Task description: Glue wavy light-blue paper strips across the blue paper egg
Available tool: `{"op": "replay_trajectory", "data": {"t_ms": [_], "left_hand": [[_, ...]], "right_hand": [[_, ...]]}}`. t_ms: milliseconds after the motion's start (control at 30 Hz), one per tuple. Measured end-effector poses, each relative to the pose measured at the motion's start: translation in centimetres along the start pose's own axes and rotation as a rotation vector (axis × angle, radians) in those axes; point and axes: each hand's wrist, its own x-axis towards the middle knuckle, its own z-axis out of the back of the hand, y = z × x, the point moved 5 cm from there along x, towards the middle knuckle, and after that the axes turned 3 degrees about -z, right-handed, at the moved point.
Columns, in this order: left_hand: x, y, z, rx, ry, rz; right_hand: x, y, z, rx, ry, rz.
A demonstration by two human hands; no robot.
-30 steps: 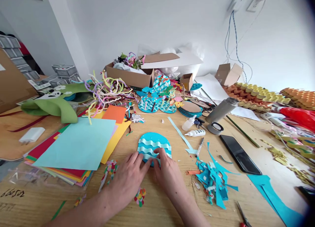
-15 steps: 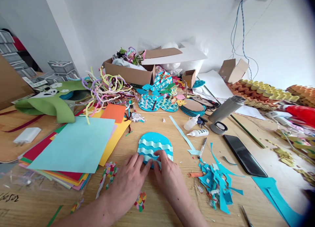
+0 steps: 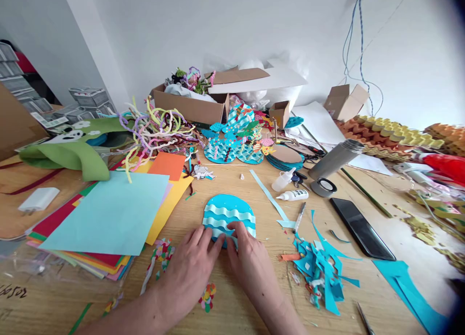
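A round blue paper disc [image 3: 228, 201] lies on the table in front of me, crossed by several pale-blue wavy paper strips [image 3: 229, 213]. My left hand [image 3: 196, 257] is at its lower left edge, fingers bent together and the thumb pressing near the bottom. At the lower right, my right hand [image 3: 247, 250] has its index finger bent over the disc and its thumb at the near edge. Both hands are closed on the disc's near part, and they cover its lowest strip. Two white glue bottles [image 3: 295, 195] [image 3: 283, 180] lie and stand beyond, to the right.
On the left is a stack of coloured paper [image 3: 109, 214]. Blue paper scraps [image 3: 321, 272], a black phone [image 3: 361, 228] and a grey flask [image 3: 336, 159] are on the right. Finished-looking blue discs [image 3: 220, 153], pipe cleaners [image 3: 160, 127] and a cardboard box [image 3: 192, 107] stand at the back.
Both hands stay at the near edge of the disc, with almost no visible movement. The view has shifted very slightly.
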Motion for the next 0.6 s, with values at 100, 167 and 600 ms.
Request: {"op": "replay_trajectory", "data": {"t_ms": [100,167,600], "left_hand": [[0.01,-0.06,-0.21,-0.005,0.002,-0.005],[0.03,-0.13,-0.13,-0.009,0.002,-0.002],[0.24,-0.21,0.27,0.015,0.037,0.0]], "right_hand": [[-0.01,0.02,-0.03,-0.002,0.003,0.001],[0.01,0.04,-0.07,0.0,0.0,0.004],[-0.18,0.2,0.46,0.052,-0.018,0.016]]}}
